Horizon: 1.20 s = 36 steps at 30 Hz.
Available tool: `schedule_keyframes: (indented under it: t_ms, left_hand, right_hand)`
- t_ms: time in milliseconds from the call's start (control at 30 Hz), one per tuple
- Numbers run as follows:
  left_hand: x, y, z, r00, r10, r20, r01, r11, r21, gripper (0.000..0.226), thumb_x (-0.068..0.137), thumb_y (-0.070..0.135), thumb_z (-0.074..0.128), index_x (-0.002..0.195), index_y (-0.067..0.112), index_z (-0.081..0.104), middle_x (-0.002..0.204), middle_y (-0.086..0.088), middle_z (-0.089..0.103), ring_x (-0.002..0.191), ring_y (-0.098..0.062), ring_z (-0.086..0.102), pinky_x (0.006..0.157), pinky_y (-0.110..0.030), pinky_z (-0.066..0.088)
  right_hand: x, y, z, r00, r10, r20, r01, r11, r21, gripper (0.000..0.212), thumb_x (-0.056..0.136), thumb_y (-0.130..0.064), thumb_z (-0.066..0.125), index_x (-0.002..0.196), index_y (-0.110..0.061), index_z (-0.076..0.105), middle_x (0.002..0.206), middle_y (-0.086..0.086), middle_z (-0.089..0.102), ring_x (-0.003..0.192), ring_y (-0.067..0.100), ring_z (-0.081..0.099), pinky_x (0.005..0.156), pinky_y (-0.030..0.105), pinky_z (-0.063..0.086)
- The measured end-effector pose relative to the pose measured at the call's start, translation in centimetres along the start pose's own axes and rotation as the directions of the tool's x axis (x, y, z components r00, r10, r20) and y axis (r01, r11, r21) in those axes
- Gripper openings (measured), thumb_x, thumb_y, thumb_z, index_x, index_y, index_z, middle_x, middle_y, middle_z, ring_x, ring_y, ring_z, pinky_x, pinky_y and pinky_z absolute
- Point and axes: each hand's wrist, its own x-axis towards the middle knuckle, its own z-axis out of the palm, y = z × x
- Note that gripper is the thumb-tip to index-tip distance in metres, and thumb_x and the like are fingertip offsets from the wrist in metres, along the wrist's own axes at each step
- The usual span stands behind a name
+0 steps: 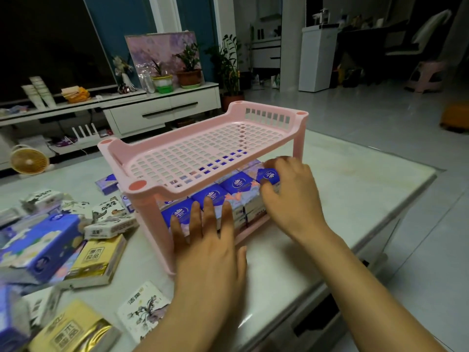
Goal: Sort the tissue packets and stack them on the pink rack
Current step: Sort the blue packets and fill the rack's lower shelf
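A pink two-tier rack (203,148) stands on the pale table (342,179). Its top shelf holds nothing. On the lower shelf sit several blue tissue packets (237,185) in a row. My left hand (210,240) presses its straight fingers against the front of those packets. My right hand (291,196) has its fingers curled round the rightmost blue packet (269,175) at the shelf's right end. Loose packets lie left of the rack: blue (43,245), yellow (95,257) and white with ink drawings (143,308).
Another blue packet (107,182) lies behind the rack's left leg. The table's right edge runs close to the rack. Beyond are a white TV cabinet (162,107) with potted plants, a small fan (28,160) on the floor and a pink stool (426,74).
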Motion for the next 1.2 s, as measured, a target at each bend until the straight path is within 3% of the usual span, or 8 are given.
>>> schedule_keyframes:
  t_ms: [133, 300, 533, 700, 833, 933, 1067, 1200]
  left_hand:
    - [0.0, 0.0, 0.7, 0.998, 0.019, -0.058, -0.02, 1.0, -0.013, 0.063, 0.067, 0.039, 0.041, 0.119, 0.007, 0.058, 0.123, -0.023, 0.058, 0.109, -0.039, 0.059, 0.092, -0.054, 0.026]
    - [0.1, 0.0, 0.7, 0.998, 0.007, -0.066, -0.01, 0.999, -0.04, 0.064, 0.069, 0.04, 0.033, 0.118, 0.008, 0.06, 0.123, -0.02, 0.059, 0.108, -0.038, 0.06, 0.091, -0.052, 0.026]
    - [0.2, -0.1, 0.6, 0.998, 0.011, -0.058, -0.016, 0.996, -0.09, 0.061, 0.068, 0.036, 0.034, 0.118, 0.011, 0.056, 0.122, -0.018, 0.06, 0.11, -0.036, 0.058, 0.096, -0.053, 0.035]
    - [-2.7, -0.3, -2.7, 0.939, 0.244, -0.241, -0.318, 0.883, -0.345, 0.047, 0.072, 0.017, 0.046, 0.116, 0.007, 0.061, 0.126, -0.015, 0.058, 0.116, -0.028, 0.053, 0.091, -0.04, 0.045]
    - [-7.6, -3.2, -4.6, 0.907, 0.348, -0.239, -0.421, 0.781, -0.461, 0.023, 0.084, 0.025, 0.045, 0.103, 0.025, 0.058, 0.117, 0.001, 0.066, 0.102, -0.014, 0.063, 0.084, -0.022, 0.046]
    - [-10.6, -8.1, -5.6, 0.963, 0.216, -0.164, -0.271, 0.736, -0.62, 0.023, 0.094, 0.043, 0.033, 0.107, 0.047, 0.052, 0.113, 0.03, 0.06, 0.097, 0.012, 0.056, 0.078, -0.007, 0.044]
    - [-14.7, -15.3, -8.3, 0.973, 0.105, -0.207, -0.199, 0.836, -0.511, 0.024, 0.093, 0.034, 0.033, 0.102, 0.033, 0.056, 0.119, 0.016, 0.058, 0.102, 0.001, 0.057, 0.082, -0.015, 0.045]
    - [-17.6, -22.1, -9.1, 0.955, -0.149, -0.256, -0.016, 0.837, -0.547, 0.018, 0.086, 0.021, 0.041, 0.094, 0.028, 0.055, 0.105, 0.016, 0.057, 0.1, 0.004, 0.055, 0.086, -0.006, 0.039]
  right_hand:
    - [-0.4, 0.1, 1.1, 0.977, -0.098, 0.189, 0.121, 0.986, -0.113, 0.056, 0.078, -0.037, 0.034, 0.124, -0.017, 0.058, 0.129, 0.01, 0.054, 0.121, 0.028, 0.045, 0.103, 0.033, 0.031]
    - [-0.3, 0.3, 1.1, 0.973, -0.133, 0.186, 0.158, 0.98, -0.125, 0.037, 0.091, -0.027, 0.05, 0.126, -0.018, 0.058, 0.133, 0.008, 0.052, 0.124, 0.025, 0.043, 0.103, 0.03, 0.028]
    - [-0.2, 0.4, 1.3, 0.973, -0.107, 0.202, 0.137, 0.981, -0.14, 0.038, 0.092, -0.032, 0.044, 0.128, -0.023, 0.055, 0.139, 0.003, 0.046, 0.129, 0.021, 0.037, 0.104, 0.027, 0.024]
    - [-2.5, -0.7, -0.1, 0.971, -0.17, 0.166, 0.169, 0.985, 0.017, 0.047, 0.084, -0.039, 0.035, 0.108, -0.014, 0.066, 0.115, 0.009, 0.061, 0.112, 0.025, 0.053, 0.097, 0.033, 0.035]
    - [-6.2, -2.7, -2.5, 0.946, -0.254, 0.203, 0.212, 0.955, 0.207, 0.029, 0.085, -0.033, 0.046, 0.098, -0.019, 0.068, 0.097, -0.006, 0.064, 0.095, 0.003, 0.054, 0.085, 0.011, 0.038]
    - [-8.8, -5.1, -3.3, 0.929, -0.269, 0.256, 0.171, 0.922, 0.347, 0.016, 0.081, -0.024, 0.052, 0.088, -0.027, 0.066, 0.085, -0.016, 0.064, 0.086, -0.003, 0.056, 0.072, 0.006, 0.042]
    - [-11.6, -9.2, -2.4, 0.882, -0.332, 0.333, 0.157, 0.876, 0.457, 0.019, 0.087, -0.013, 0.06, 0.085, -0.031, 0.066, 0.089, -0.02, 0.065, 0.084, 0.0, 0.06, 0.069, 0.007, 0.045]
    - [-14.1, -14.3, 0.1, 0.819, -0.401, 0.411, 0.139, 0.833, 0.536, 0.016, 0.083, -0.02, 0.058, 0.083, -0.033, 0.068, 0.087, -0.022, 0.067, 0.083, 0.0, 0.062, 0.07, 0.008, 0.046]
